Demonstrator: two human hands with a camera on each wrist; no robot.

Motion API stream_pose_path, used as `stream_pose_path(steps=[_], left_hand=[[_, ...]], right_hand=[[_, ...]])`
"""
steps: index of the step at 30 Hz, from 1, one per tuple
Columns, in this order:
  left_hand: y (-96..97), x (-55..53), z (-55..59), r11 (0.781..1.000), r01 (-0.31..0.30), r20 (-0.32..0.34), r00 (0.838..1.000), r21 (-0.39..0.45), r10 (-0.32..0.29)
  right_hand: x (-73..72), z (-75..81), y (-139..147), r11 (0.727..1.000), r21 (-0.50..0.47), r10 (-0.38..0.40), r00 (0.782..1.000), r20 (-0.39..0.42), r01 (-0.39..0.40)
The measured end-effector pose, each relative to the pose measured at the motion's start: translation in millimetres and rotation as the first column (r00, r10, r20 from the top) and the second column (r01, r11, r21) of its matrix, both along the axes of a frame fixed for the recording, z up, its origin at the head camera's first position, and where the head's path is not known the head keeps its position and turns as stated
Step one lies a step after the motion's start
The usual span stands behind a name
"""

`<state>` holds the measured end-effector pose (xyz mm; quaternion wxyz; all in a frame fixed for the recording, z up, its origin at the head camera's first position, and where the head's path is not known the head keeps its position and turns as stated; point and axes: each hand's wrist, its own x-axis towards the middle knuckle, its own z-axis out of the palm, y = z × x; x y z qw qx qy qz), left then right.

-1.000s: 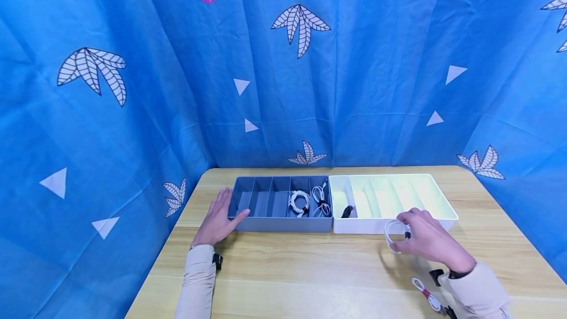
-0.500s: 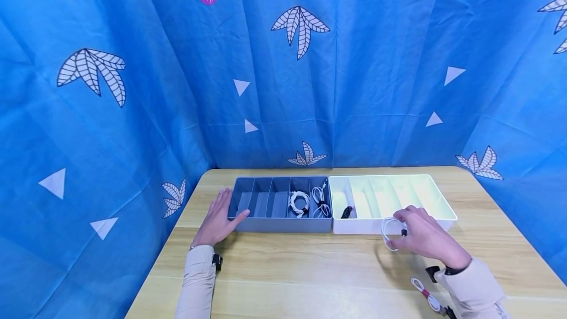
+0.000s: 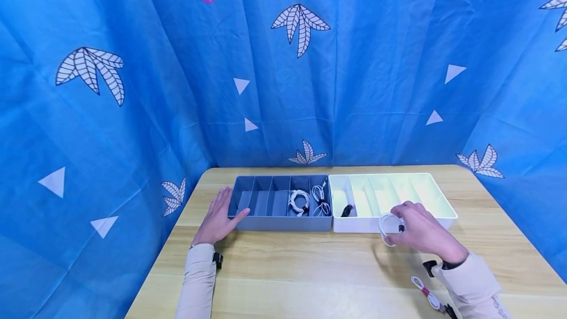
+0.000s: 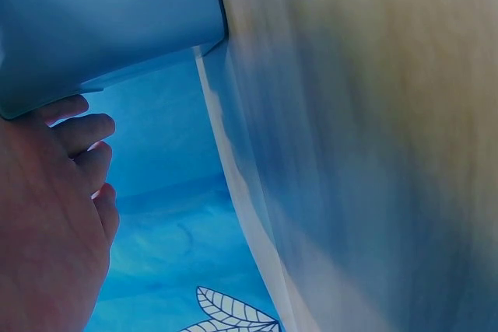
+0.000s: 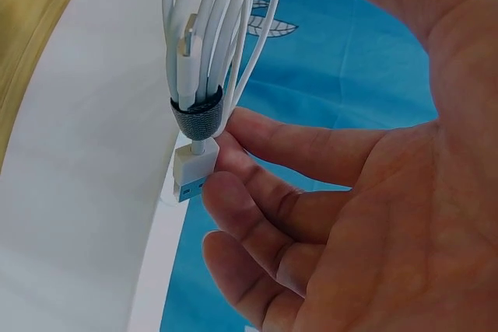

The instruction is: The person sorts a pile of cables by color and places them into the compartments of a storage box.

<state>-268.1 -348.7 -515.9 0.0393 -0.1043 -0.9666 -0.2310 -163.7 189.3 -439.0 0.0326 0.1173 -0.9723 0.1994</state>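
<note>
Between thumb and fingers, my right hand (image 3: 418, 228) holds a coiled white USB cable (image 3: 386, 233) in front of the white box's near wall. In the right wrist view a dark strap (image 5: 198, 117) binds the coil (image 5: 210, 29), and a USB plug (image 5: 194, 165) hangs below it. My left hand (image 3: 218, 216) rests with extended fingers against the left end of the grey divided box (image 3: 283, 224). That box holds two white cables, a round coil (image 3: 299, 203) and a looser bundle (image 3: 321, 201), in its two rightmost compartments.
Right of the grey box stands the white divided box (image 3: 363, 224), with a black item (image 3: 347, 210) in its leftmost compartment. A white cable with a red tie (image 3: 426, 293) lies on the wooden table (image 3: 301, 274) near my right sleeve. Blue curtain (image 3: 376, 87) hangs behind and beside the table.
My right hand has shifted slightly left with the coiled cable in its grip. My left hand stays in the same place on the grey box.
</note>
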Motion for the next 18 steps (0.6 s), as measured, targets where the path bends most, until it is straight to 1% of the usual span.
stream_pose_path(steps=[5, 18], left_hand=[[0.1, -0.3, -0.5, 1.000, -0.001, -0.002, 1.000, 0.001, 0.001], [1.0, 1.5, 0.4, 1.000, -0.006, -0.006, 1.000, 0.004, 0.006]], right_hand=[[-1.6, 1.3, -2.8, 1.000, 0.001, 0.005, 1.000, -0.012, -0.005], [-6.4, 8.4, -8.9, 1.000, -0.009, 0.017, 1.000, 0.012, -0.016]])
